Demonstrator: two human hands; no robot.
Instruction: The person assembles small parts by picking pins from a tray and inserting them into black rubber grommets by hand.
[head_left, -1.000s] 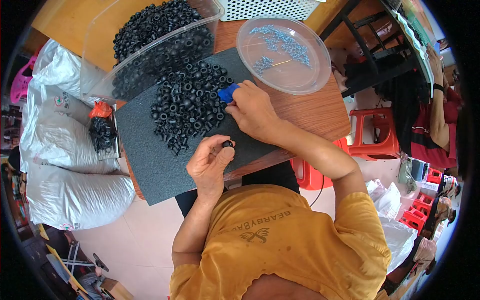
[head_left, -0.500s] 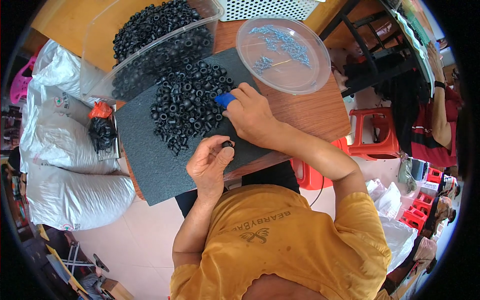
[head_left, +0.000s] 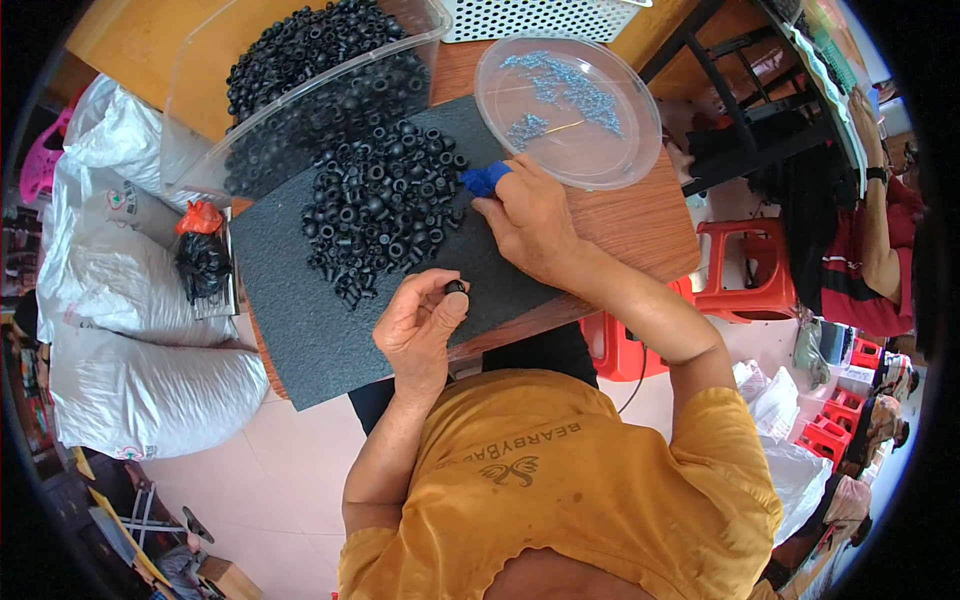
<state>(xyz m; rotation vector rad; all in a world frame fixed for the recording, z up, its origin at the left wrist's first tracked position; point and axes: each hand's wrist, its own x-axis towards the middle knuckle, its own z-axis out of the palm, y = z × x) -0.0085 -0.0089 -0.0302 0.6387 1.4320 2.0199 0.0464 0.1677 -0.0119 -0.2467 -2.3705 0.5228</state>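
White sacks (head_left: 130, 300), soft and creased, sit far left. On the dark, felt-like mat (head_left: 300, 330) lies a heap of small black rubber rings (head_left: 385, 205), knobbly and matte. The left hand (head_left: 415, 335) pinches one black ring (head_left: 455, 288) between thumb and fingertips, just above the mat. The right hand (head_left: 530, 225) grips a blue tool (head_left: 484, 179) beside the heap. Further right, a clear round plastic dish (head_left: 600, 150) holds tiny bluish pieces.

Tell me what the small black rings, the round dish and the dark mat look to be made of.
Black rings: probably rubber, matte black with no shine. Round dish: clear plastic, since the table shows through and its rim glints. Dark mat: looks like grey foam or felt, dull and finely textured; which one is unclear.
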